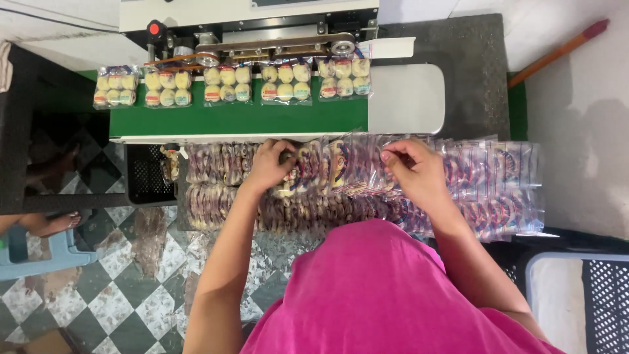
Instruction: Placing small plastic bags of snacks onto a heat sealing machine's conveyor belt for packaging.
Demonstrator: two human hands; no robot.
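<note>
Head view: checkered floor [111, 288], green conveyor belt [242, 118]; both hands' grip pinching clear packets [341, 164].

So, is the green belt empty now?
No, five clear packs of round pale sweets lie in a row on the green belt.

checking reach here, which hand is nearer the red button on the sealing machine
Left. The left hand sits below and somewhat right of the red button, on the packets. The right hand is much farther right, pinching a packet edge.
</note>
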